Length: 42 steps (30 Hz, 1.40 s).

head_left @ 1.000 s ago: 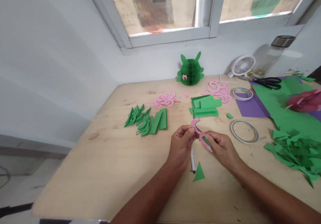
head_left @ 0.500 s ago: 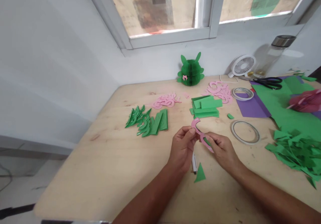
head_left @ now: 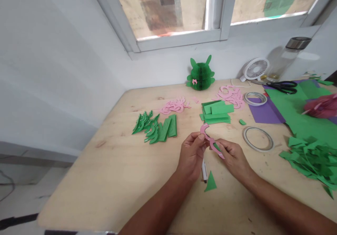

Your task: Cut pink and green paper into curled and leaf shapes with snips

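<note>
Between my two hands is an S-shaped pink paper cutout [head_left: 203,129], held above the table. My left hand [head_left: 193,153] pinches it near its middle with thumb and fingers. At its lower right end, my right hand [head_left: 231,155] grips the same cutout, and a bit of green shows inside that curve. Under my left hand lies a white pen [head_left: 204,172], its upper part hidden. Beside the pen is a green paper triangle [head_left: 210,182]. Beyond my hands sits a stack of folded green paper strips [head_left: 217,112].
Green cut pieces [head_left: 151,128] and pink cutouts [head_left: 173,106] lie left. A green paper figure [head_left: 201,74] stands by the wall. Rightward are tape rolls [head_left: 258,139], more pink cutouts [head_left: 231,96], scissors [head_left: 283,86], green scraps [head_left: 310,161], a fan [head_left: 255,69] and a bottle [head_left: 288,59].
The pink cutout has shifted very slightly in my fingers. Both hands keep nearly the same place and grip.
</note>
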Available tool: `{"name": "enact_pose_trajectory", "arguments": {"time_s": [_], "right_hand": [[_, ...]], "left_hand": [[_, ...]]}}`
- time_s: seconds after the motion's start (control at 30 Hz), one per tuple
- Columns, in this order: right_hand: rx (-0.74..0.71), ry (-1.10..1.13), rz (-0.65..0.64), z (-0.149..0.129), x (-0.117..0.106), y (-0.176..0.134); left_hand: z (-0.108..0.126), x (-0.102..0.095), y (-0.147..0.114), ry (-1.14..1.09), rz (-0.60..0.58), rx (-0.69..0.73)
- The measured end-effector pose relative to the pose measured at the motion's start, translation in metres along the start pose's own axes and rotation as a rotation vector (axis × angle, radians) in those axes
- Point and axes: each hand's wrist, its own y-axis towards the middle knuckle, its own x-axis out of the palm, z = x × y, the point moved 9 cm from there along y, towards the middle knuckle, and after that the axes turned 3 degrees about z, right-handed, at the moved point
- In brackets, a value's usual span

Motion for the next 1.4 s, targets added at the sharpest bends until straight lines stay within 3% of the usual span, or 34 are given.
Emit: {"name": "enact_pose_trajectory", "arguments": {"time_s": [1.4], "right_hand": [[-0.028, 0.004, 0.03, -0.0022, -0.0019, -0.0003]], "left_hand": [[-0.0056, -0.0012, -0.0006, 0.004, -0.007, -0.001]]}}
